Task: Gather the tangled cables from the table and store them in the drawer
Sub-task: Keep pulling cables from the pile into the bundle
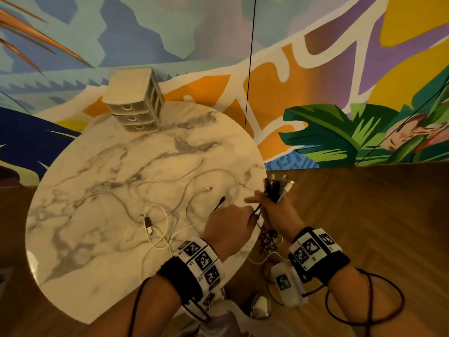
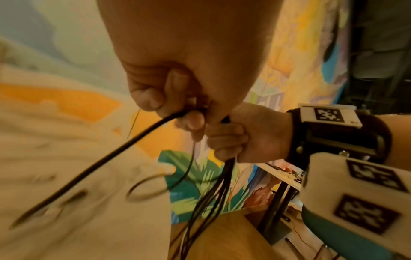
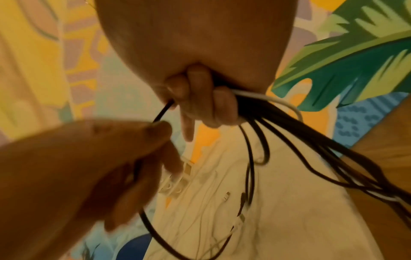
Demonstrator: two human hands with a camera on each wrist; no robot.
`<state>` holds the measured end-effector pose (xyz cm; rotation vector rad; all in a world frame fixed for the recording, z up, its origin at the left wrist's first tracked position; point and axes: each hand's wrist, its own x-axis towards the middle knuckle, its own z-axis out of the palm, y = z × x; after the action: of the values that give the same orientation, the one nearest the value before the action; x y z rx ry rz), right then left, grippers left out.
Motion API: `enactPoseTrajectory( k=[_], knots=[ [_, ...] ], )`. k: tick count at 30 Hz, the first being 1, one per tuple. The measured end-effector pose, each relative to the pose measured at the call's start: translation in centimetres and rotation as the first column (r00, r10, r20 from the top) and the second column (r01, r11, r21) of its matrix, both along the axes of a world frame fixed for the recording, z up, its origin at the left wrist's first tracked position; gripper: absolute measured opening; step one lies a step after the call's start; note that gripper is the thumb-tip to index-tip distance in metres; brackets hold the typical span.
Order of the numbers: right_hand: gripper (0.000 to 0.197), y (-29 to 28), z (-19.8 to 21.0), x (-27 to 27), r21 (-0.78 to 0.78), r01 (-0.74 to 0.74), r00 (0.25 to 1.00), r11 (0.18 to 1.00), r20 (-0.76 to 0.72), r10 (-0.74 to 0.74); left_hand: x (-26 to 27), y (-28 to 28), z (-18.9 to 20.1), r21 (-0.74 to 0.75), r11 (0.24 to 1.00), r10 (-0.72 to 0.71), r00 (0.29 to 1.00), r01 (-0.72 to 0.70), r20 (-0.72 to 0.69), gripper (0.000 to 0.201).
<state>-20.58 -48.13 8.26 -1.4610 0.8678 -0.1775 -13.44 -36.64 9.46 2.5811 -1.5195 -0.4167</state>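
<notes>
Right hand (image 1: 273,210) gripped a bundle (image 1: 277,188) of dark cables beyond the table (image 1: 97,251) edge. Left hand (image 1: 228,227), touching it, pinched one black cable (image 2: 89,168). White cables (image 1: 155,215) lay on the table; drawer unit (image 1: 136,103) at the far edge.

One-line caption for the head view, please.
Right hand grips a bundle of black cables while the left hand feeds in another; white cables remain on the marble table.

— What's in your right hand (image 1: 277,210)?
— A bundle of black cables (image 1: 275,188), plugs up.
— Your left hand (image 1: 228,224)?
— Pinching one black cable (image 1: 220,203) over the marble table (image 1: 97,239); white cables (image 1: 155,215) lie loose there.
</notes>
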Motion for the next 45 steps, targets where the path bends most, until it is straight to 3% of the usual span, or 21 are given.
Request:
enactPoseTrajectory(
  k=[5,8,10,13,14,15,16,18,19,20,22,25,28,31,33,35,37,40,43,44,45],
  knots=[
    [0.036,-3.0,-0.8,-2.1,-0.090,0.234,0.971,0.968,-0.035,-0.238,2.4,4.8,-5.0,0.067,0.981,0.193,0.915,-0.181,-0.354,0.039],
    [0.039,-4.6,-0.9,-3.7,-0.135,0.322,0.943,0.937,-0.039,-0.330,1.5,4.5,-3.9,-0.075,0.975,0.125,0.797,-0.208,-0.590,0.038],
    [0.041,-5.5,-0.9,-4.7,-0.133,0.367,0.925,0.921,-0.050,-0.376,-0.3,2.7,-1.7,-0.102,0.978,0.027,0.596,-0.182,-0.803,0.040],
    [0.044,-6.4,-0.7,-6.0,-0.129,0.404,0.907,0.905,-0.073,-0.415,-2.1,1.3,-2.8,0.048,0.996,0.059,0.166,-0.073,-0.984,0.044],
    [0.045,-6.6,-0.6,-6.3,-0.135,0.403,0.907,0.905,-0.076,-0.415,-2.4,1.1,-3.8,0.123,0.992,0.125,0.119,-0.021,-0.985,0.044],
    [0.044,-6.6,-0.3,-6.7,-0.145,0.393,0.910,0.908,-0.083,-0.407,-2.6,1.0,-5.1,0.200,0.979,0.190,0.177,0.037,-0.966,0.044],
    [0.044,-6.6,-0.2,-7.0,-0.162,0.370,0.916,0.915,-0.097,-0.388,-2.5,0.9,-6.0,0.271,0.958,0.234,0.293,0.092,-0.927,0.043],
    [0.051,-6.6,0.0,-8.0,-0.193,0.330,0.925,0.924,-0.129,-0.357,-2.3,0.3,-7.0,0.467,0.866,0.247,0.659,0.179,-0.711,0.042],
    [0.054,-6.6,0.2,-8.4,-0.208,0.320,0.926,0.924,-0.136,-0.351,-2.0,-0.3,-7.3,0.528,0.830,0.168,0.823,0.179,-0.543,0.044],
    [0.055,-6.6,0.4,-8.8,-0.222,0.313,0.927,0.923,-0.142,-0.348,-1.9,-1.0,-7.3,0.540,0.827,0.082,0.918,0.154,-0.388,0.046],
    [0.052,-6.6,0.9,-9.3,-0.238,0.291,0.933,0.926,-0.141,-0.330,-1.8,-3.0,-5.5,0.433,0.900,0.035,0.977,0.060,-0.209,0.043],
    [0.043,-6.9,1.9,-10.1,-0.199,0.325,0.936,0.924,-0.073,-0.345,-3.0,-6.4,-2.7,0.091,0.995,-0.006,0.942,0.039,-0.336,0.036],
    [0.041,-6.5,2.9,-10.3,-0.085,0.342,0.939,0.936,0.077,-0.336,-5.8,-9.0,0.3,-0.133,0.983,-0.180,0.764,0.124,-0.619,0.050],
    [0.039,-5.9,4.3,-10.0,-0.147,0.269,0.956,0.952,0.161,-0.246,-8.1,-11.2,0.9,-0.143,0.979,-0.202,0.610,0.145,-0.766,0.048],
    [0.036,-5.8,5.2,-9.8,-0.222,0.244,0.963,0.944,0.169,-0.210,-9.1,-12.7,1.6,-0.175,0.985,-0.144,0.554,-0.004,-0.820,0.035],
    [0.032,-6.2,5.6,-9.8,-0.331,0.236,0.968,0.914,0.165,-0.190,-9.7,-13.6,1.9,-0.227,0.969,-0.163,0.427,-0.103,-0.889,0.025],
    [0.028,-7.2,5.7,-9.9,-0.341,0.240,0.966,0.909,0.179,-0.187,-10.1,-13.9,2.5,-0.122,0.977,-0.067,0.289,-0.175,-0.955,0.026],
    [0.025,-8.9,3.4,-11.1,-0.123,0.020,0.977,0.992,0.212,0.007,-9.5,-14.1,3.1,-0.122,0.925,-0.034,0.241,-0.360,-0.970,0.032],
    [0.020,-8.3,-0.9,-11.5,0.101,-0.159,0.965,0.982,0.227,0.133,-8.4,-14.2,4.1,-0.121,0.887,-0.065,0.139,-0.446,-0.988,0.048],
    [0.018,-7.6,-2.0,-11.4,0.077,-0.168,0.971,0.983,0.185,0.151,-8.2,-14.1,4.5,-0.139,0.901,-0.083,0.153,-0.410,-0.985,0.051],
    [0.016,-7.1,-3.1,-11.0,0.031,-0.163,0.979,0.986,0.131,0.157,-8.1,-14.2,4.9,-0.172,0.922,-0.096,0.227,-0.346,-0.969,0.052]
  ],
)
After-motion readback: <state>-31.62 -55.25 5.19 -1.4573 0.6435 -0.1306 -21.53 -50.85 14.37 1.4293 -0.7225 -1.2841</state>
